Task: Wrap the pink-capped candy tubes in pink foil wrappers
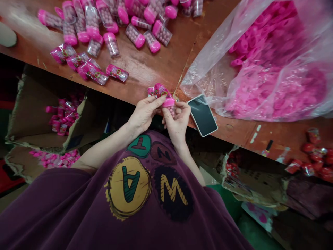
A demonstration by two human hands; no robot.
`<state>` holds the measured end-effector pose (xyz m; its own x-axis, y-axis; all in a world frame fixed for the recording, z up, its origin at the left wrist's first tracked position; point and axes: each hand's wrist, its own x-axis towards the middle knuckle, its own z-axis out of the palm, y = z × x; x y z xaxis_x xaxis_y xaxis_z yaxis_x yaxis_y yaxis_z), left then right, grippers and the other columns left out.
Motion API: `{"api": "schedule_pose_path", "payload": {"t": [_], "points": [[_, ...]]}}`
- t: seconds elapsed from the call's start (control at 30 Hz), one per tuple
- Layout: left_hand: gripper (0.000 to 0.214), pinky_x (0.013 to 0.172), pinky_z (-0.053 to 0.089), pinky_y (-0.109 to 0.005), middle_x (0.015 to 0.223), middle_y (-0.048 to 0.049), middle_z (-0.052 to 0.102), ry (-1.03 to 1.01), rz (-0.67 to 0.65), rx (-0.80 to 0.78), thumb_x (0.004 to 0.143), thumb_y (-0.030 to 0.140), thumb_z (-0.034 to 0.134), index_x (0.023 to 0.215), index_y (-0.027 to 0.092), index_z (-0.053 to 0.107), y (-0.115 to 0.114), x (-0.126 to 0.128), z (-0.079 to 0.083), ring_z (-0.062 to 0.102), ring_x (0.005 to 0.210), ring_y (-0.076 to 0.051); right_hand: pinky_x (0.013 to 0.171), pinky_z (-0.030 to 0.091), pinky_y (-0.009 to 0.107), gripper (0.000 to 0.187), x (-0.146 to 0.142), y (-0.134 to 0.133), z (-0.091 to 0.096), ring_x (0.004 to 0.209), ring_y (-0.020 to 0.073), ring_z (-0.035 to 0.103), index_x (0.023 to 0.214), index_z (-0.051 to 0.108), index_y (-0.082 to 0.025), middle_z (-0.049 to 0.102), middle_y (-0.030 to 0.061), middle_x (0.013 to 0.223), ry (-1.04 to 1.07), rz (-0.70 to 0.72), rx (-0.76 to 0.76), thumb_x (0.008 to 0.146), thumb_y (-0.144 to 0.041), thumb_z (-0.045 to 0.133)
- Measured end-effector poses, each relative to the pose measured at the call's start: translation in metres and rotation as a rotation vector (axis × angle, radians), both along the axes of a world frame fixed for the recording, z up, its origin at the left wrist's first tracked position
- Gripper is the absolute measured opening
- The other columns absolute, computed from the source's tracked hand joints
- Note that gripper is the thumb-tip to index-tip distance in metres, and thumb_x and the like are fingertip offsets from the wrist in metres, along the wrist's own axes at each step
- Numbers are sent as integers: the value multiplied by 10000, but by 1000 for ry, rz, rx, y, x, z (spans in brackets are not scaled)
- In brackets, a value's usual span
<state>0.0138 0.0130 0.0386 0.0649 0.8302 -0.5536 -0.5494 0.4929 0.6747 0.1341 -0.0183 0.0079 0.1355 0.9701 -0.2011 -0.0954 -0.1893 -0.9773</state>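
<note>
Between the left hand (144, 114) and right hand (179, 122), both pinched closed on it, is a pink-capped clear plastic tube of pink balls (169, 102), by the brown worktop's (152, 67) near edge; rightward lies a white-edged black smartphone (203, 116).

Dim and shadowy beneath the desk (156, 71), brighter on top; washed with glare at upper left, glinting on the plastic bag (260, 78); blurred and stretched toward the edges.
</note>
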Motion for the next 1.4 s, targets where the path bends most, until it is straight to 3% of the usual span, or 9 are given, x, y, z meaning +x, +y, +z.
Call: {"api": "schedule_pose_path", "payload": {"t": [0.23,0.43,0.57,0.73,1.0,1.1,1.2,1.3,1.4], "points": [[285,707,592,-270,779,-33,771,-82,-60,7,853,374,926,828,145,757,1,-2,-4,732,685,-141,392,312,180,537,2,7,2,444,41,383,1067,432,-308,514,-122,717,182,114,-95,871,-600,837],[231,819,600,-283,777,-40,773,-62,-72,4,857,296,923,801,136,767,4,-7,4,736,723,-136,713,622,265,534,10,5,8,892,141,693,1163,568,-322,676,-4,1060,-26,89,37,809,-505,923],[249,733,577,-268,766,-27,757,-72,-45,49,857,333,927,802,153,764,6,-8,4,691,668,-121,426,453,233,473,13,3,9,537,92,549,1292,532,-355,664,-38,874,170,242,-59,952,-601,749],[343,636,528,-255,669,-21,700,-87,-77,19,847,409,930,737,146,739,4,-7,4,622,577,-106,357,317,182,449,10,4,6,414,52,396,1298,439,-345,620,-88,779,344,261,-103,1003,-573,690],[285,767,539,-263,722,-21,726,-97,45,-64,844,355,931,769,139,760,11,-4,3,683,714,-122,724,656,329,529,1,2,-9,910,179,732,1395,449,-345,679,69,1217,-85,158,137,992,-579,698],[222,770,526,-254,765,-19,735,-129,42,-39,855,304,920,811,137,781,9,-3,0,659,718,-108,425,443,212,498,4,5,-2,475,68,471,1376,400,-380,638,-43,890,178,266,-50,1010,-582,670],[205,797,526,-259,821,-47,764,-131,-7,-32,881,296,891,832,122,794,5,-8,-1,670,752,-114,350,311,183,502,5,5,4,384,35,279,1391,370,-391,587,-92,786,291,309,-135,1022,-581,654],[251,844,551,-298,860,-81,787,-113,-59,-46,905,355,866,843,121,797,5,-12,-1,728,833,-162,530,578,249,555,4,2,0,577,95,605,1458,369,-377,691,-8,1007,110,261,-13,1022,-552,665],[252,902,578,-338,880,-80,803,-107,-44,-49,903,378,866,873,138,796,7,-12,0,768,922,-204,984,679,439,536,3,-2,-8,1113,222,762,1506,404,-334,648,109,1431,-174,231,181,1049,-507,624]]}}
